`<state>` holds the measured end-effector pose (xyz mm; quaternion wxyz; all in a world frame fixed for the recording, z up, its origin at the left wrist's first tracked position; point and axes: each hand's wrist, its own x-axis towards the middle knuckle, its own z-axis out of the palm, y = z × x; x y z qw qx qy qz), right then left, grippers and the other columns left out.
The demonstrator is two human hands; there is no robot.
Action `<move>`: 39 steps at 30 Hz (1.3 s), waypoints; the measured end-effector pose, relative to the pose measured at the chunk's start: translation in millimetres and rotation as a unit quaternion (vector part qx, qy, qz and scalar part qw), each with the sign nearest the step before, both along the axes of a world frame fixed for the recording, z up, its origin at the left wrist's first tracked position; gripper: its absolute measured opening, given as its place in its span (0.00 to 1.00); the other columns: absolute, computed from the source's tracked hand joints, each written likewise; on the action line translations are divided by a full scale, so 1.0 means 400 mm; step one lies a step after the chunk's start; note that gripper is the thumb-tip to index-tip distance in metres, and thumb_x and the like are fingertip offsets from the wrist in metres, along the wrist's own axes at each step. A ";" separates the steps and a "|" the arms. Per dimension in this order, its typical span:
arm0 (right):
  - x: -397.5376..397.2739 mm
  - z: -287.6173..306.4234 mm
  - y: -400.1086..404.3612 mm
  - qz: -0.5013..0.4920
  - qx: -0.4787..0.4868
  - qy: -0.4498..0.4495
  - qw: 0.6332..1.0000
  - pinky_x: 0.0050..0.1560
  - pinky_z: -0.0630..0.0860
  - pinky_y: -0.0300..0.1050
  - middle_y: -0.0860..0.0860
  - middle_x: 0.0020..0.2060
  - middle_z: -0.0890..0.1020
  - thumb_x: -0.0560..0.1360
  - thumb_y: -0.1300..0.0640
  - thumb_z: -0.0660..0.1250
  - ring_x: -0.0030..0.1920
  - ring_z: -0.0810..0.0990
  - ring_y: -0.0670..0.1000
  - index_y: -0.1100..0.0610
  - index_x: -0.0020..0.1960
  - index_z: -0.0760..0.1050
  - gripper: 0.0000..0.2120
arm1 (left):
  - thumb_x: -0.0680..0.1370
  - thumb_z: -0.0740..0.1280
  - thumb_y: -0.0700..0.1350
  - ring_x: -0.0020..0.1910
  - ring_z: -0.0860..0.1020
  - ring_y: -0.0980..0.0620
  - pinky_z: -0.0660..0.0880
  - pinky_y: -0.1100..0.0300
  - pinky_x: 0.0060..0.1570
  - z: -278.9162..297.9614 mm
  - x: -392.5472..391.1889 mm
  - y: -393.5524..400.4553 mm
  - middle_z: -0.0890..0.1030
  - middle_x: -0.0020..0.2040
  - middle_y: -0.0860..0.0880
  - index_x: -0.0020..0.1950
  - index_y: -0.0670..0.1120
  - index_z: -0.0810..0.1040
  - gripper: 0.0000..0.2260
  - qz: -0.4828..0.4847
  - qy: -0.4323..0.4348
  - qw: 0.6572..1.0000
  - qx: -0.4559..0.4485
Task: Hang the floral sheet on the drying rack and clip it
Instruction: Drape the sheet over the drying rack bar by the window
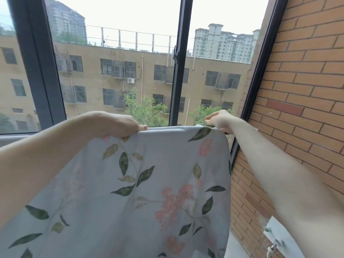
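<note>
Two hands hold one floral sheet (pixel 149 183) by its upper fold, seen from the head camera. The sheet, pale blue-grey with green leaves and pink blossoms, spans the gap between the hands and falls in soft, loose folds below them toward the viewer, out of frame at the bottom. Its top edge lies in a smooth rounded line between the hands, which suggests it is draped over a bar; a short dark strip (pixel 210 125) just beneath the right hand may be that bar, though the drying rack itself cannot be made out.

The left hand (pixel 122 125) grips the fold at its left end, fingers curled over the cloth with the fingertips (pixel 143 127) showing on top. The right hand (pixel 219 120) rests at the right corner with fingers loosely extended; whether it pinches the cloth cannot be told.

Judged from its drape, the fabric is light, limp and unbreakable, yet liable to slide off a smooth bar if the two sides hang unevenly. Hold is best taken along the top fold near each corner, where clips would also bite. No clip is visible.

Beyond the hands stand a dark-framed window (pixel 178 71) and, to the right of the right hand, a brick wall (pixel 297 90).
</note>
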<state>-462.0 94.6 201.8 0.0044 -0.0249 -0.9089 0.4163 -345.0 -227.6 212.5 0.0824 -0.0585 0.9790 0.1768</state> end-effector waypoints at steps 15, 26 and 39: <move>0.196 -0.053 -0.129 0.076 0.205 0.233 0.948 0.30 0.63 0.44 0.50 0.21 0.70 0.82 0.46 0.59 0.25 0.69 0.55 0.56 0.24 0.63 0.29 | 0.82 0.60 0.66 0.45 0.85 0.49 0.82 0.54 0.48 0.038 -0.023 0.032 0.87 0.46 0.49 0.50 0.51 0.87 0.24 -0.072 0.092 0.993 -0.025; 0.276 -0.100 -0.214 0.083 0.106 0.395 0.909 0.49 0.73 0.46 0.45 0.42 0.84 0.82 0.48 0.63 0.44 0.81 0.49 0.51 0.47 0.83 0.12 | 0.84 0.61 0.60 0.41 0.81 0.52 0.74 0.62 0.36 -0.014 0.144 -0.049 0.84 0.43 0.52 0.45 0.49 0.83 0.19 -0.071 0.321 0.943 -0.051; 0.490 -0.121 -0.628 0.221 0.099 0.395 0.886 0.68 0.71 0.57 0.42 0.54 0.84 0.82 0.45 0.64 0.56 0.80 0.48 0.46 0.60 0.82 0.12 | 0.84 0.58 0.60 0.58 0.78 0.46 0.75 0.47 0.58 -0.100 0.458 -0.486 0.81 0.58 0.52 0.61 0.55 0.80 0.16 0.042 0.331 0.938 -0.090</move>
